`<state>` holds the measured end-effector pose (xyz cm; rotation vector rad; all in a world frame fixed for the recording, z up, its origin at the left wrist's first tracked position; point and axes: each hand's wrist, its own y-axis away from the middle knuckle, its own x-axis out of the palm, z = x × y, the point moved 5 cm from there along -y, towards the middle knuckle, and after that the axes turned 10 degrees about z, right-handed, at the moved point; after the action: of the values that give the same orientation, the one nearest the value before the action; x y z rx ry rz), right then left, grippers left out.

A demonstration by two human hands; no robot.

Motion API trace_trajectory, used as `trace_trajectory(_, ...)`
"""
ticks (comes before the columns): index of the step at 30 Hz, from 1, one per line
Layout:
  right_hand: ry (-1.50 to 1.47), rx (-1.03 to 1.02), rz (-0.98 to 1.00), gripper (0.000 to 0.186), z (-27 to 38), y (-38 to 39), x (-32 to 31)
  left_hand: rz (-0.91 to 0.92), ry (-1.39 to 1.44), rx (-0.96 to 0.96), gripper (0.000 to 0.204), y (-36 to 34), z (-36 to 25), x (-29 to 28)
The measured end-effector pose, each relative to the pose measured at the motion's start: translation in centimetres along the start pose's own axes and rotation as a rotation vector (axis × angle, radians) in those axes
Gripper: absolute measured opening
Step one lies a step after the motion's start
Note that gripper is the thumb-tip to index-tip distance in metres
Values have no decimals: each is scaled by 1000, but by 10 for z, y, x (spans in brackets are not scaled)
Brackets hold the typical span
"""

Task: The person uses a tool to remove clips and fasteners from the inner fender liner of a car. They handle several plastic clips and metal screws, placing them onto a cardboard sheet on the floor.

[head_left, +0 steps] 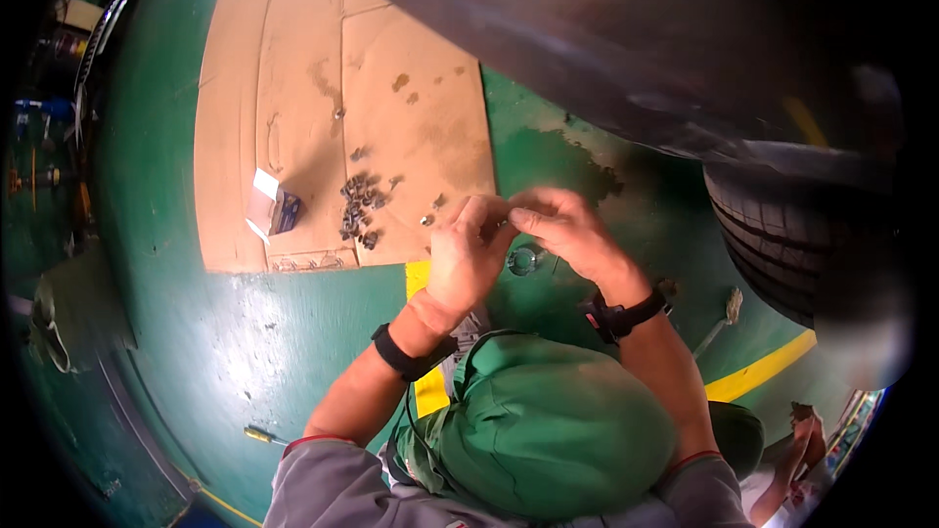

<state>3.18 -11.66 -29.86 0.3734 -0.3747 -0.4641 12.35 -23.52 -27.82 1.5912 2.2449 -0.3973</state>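
My left hand and my right hand meet over the near right corner of a cardboard sheet. Their fingertips are pinched together around something too small to make out. On the cardboard, left of my hands, lies a pile of small dark fasteners, with a few loose ones scattered about. A small opened box, dark blue with white flaps raised, stands left of the pile. Just below my fingers, a clear round dish-like thing is on the green floor. Both my wrists wear black bands.
A dark vehicle body overhangs the upper right, with a tyre below it. A tool with a yellow handle lies at lower left. Another person's arm shows at lower right. Green cloth fills the near middle.
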Motion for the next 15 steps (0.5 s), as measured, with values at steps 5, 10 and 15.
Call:
trace_trajectory(5,-141,-50,-5,26,18,38,-50,133,55,-2,13,-27,-45,28)
trace_trajectory(10,-179,-243,-36,29,34,58,-74,212,146,49,11,-47,-77,40)
trace_trajectory(15,-219,-366,-144,29,48,90,-103,361,-162,166,15,-61,-147,57)
